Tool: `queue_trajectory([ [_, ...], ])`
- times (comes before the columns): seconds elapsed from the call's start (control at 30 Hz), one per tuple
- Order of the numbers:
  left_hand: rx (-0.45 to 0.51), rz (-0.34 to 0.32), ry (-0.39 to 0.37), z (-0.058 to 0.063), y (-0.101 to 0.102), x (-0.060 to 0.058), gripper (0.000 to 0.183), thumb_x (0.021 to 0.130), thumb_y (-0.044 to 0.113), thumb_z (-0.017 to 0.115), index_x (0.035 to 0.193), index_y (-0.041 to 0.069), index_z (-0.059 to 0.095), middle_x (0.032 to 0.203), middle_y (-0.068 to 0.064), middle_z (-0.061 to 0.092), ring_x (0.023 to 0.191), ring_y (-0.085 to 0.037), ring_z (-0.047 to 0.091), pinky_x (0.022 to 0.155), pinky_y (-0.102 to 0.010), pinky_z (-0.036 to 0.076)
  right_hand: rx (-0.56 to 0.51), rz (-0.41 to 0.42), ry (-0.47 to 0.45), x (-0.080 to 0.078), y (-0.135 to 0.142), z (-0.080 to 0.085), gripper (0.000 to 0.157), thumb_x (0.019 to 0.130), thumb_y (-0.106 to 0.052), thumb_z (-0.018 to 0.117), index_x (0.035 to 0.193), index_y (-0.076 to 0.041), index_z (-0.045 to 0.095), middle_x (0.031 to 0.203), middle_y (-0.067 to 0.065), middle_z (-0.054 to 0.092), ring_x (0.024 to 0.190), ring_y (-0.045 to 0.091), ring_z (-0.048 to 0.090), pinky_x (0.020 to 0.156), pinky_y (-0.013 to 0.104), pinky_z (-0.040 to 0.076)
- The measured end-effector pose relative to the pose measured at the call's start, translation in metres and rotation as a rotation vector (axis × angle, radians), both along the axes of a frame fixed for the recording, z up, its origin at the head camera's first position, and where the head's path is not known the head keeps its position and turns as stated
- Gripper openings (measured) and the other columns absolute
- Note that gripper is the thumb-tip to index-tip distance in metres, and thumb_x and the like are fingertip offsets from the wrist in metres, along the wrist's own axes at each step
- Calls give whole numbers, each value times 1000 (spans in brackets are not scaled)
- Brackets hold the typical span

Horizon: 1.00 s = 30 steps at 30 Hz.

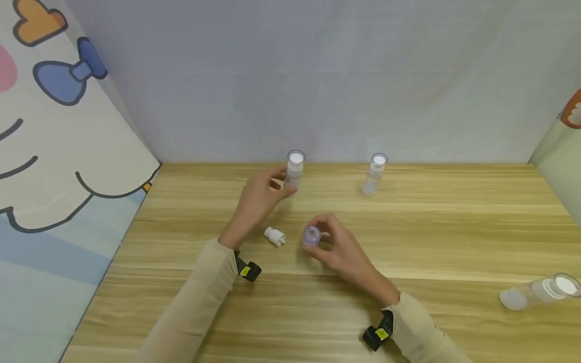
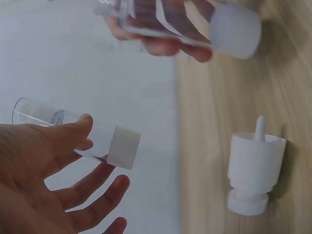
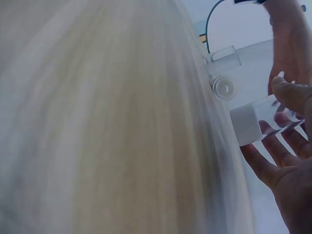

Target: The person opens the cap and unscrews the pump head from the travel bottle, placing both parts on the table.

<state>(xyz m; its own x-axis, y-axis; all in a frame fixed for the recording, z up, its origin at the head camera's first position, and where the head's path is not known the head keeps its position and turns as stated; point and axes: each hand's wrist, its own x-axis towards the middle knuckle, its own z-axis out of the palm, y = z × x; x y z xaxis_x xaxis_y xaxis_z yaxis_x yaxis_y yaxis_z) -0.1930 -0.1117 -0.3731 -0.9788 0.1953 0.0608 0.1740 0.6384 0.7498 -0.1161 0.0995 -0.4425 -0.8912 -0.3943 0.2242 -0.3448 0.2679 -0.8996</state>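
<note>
My left hand [image 1: 263, 194] pinches a clear bottle [image 1: 294, 173] near the back edge of the table, thumb on one side and fingers behind. This bottle has a white pump top under a clear cap, and a white base. Closer to me, my right hand [image 1: 333, 242] grips a clear bottle [image 1: 311, 235] without its pump, its open neck facing up. Its white base [image 3: 245, 124] shows in the right wrist view. Between the two hands a white pump head [image 1: 275, 236] lies on its side, its short nozzle tube [image 2: 260, 127] sticking out.
Another capped clear bottle [image 1: 374, 174] stands at the back, right of the left hand's bottle. A further one [image 1: 531, 294] is at the right side of the wooden table [image 1: 436, 237]. A pale cloth wall [image 1: 340, 80] rises behind the table.
</note>
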Motion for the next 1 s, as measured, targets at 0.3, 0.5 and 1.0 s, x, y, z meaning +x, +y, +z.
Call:
queue_trajectory([
  [0.3, -32, -14, 92, 18, -2, 27, 46, 95, 26, 78, 139, 21, 66, 129, -9, 73, 113, -32, 70, 92, -48, 58, 83, 31, 120, -6, 1, -5, 45, 87, -3, 83, 122, -5, 53, 116, 11, 68, 113, 26, 70, 97, 34, 62],
  [0.5, -68, -10, 108, 28, -3, 52, 45, 94, 27, 80, 137, 21, 67, 126, -7, 74, 110, -30, 70, 92, -47, 58, 150, 37, 207, -9, 1, -4, 46, 87, -10, 85, 122, -5, 55, 116, 11, 69, 108, 24, 72, 95, 34, 62],
  [1.0, -213, 6, 247, 42, -1, 103, 44, 89, 28, 83, 130, 18, 72, 117, -6, 75, 103, -26, 70, 82, -44, 56, 433, -40, 273, -13, 2, 3, 52, 88, -29, 85, 129, -10, 59, 119, 4, 69, 106, 19, 68, 90, 38, 60],
])
